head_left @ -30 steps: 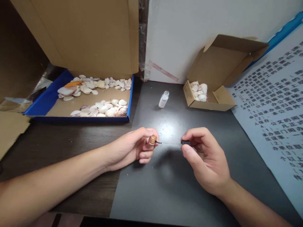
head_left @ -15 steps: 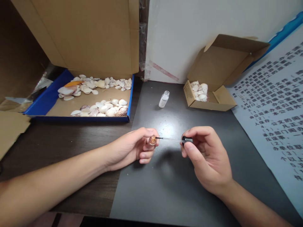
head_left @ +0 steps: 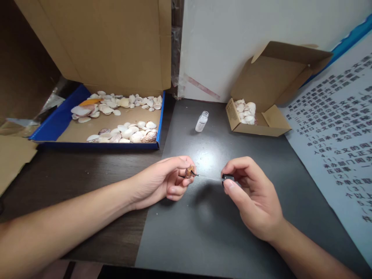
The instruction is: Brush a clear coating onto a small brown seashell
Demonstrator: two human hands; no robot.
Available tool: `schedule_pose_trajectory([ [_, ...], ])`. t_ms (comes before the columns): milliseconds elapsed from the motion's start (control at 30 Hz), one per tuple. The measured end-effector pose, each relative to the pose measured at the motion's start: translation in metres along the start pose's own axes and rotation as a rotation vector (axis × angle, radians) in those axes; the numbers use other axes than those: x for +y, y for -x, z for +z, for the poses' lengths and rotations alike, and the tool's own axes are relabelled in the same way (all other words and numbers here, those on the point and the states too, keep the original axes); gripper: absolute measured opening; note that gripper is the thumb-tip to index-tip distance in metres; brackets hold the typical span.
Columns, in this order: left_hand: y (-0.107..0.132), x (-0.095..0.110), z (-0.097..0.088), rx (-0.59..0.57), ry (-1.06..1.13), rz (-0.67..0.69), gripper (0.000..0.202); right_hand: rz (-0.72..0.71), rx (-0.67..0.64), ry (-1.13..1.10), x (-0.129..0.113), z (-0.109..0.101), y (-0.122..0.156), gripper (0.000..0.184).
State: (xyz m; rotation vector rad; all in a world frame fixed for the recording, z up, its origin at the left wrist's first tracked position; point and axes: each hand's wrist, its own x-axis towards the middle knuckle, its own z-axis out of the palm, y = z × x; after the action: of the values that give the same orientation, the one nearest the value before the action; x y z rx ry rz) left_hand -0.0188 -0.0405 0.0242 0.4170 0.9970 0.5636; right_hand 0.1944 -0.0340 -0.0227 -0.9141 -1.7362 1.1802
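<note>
Between the fingertips of my left hand (head_left: pixel 167 179) is a small brown, ridged seashell (head_left: pixel 190 171). My right hand (head_left: pixel 252 197) pinches the black cap of a brush applicator (head_left: pixel 228 177). Its thin clear stem points left, and the dark brush tip meets the shell; whether it presses on the surface or sits just in front of it, I cannot tell. Behind both hands a small clear glass bottle (head_left: pixel 201 121) with a white label stands uncapped on the grey mat (head_left: pixel 186 232).
At the back left, a blue-edged cardboard box (head_left: pixel 95 146) with a raised lid holds several pale shells. A smaller cardboard box (head_left: pixel 261 131) of white shells stands at the back right. Beside it lies a printed sheet (head_left: pixel 334 128). A white panel (head_left: pixel 232 46) rises behind.
The shell has been turned in my left fingers. My right hand has shifted slightly left and the cap has tilted, bringing the brush a little lower against the shell.
</note>
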Motion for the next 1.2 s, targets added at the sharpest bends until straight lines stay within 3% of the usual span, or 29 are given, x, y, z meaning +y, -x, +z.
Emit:
schedule_pose_trajectory([
  [267, 0.0002, -0.0008, -0.0015, 0.002, -0.011, -0.011, 0.017, -0.064, -0.034, 0.064, 0.0002, 0.0001, -0.0006, 0.01],
  [433, -0.0001, -0.0004, -0.0009, 0.005, -0.01, -0.009, 0.016, -0.033, 0.026, 0.055, -0.0006, 0.0002, -0.0015, 0.012],
  [567, -0.0004, -0.0006, -0.0012, -0.007, -0.009, -0.013, 0.016, -0.048, -0.017, 0.085, -0.0008, -0.0002, -0.0011, 0.008],
  [1200, -0.0004, -0.0015, -0.0027, -0.021, -0.021, -0.009, 0.014, -0.048, 0.015, 0.078, 0.0004, 0.0001, 0.0007, 0.011],
])
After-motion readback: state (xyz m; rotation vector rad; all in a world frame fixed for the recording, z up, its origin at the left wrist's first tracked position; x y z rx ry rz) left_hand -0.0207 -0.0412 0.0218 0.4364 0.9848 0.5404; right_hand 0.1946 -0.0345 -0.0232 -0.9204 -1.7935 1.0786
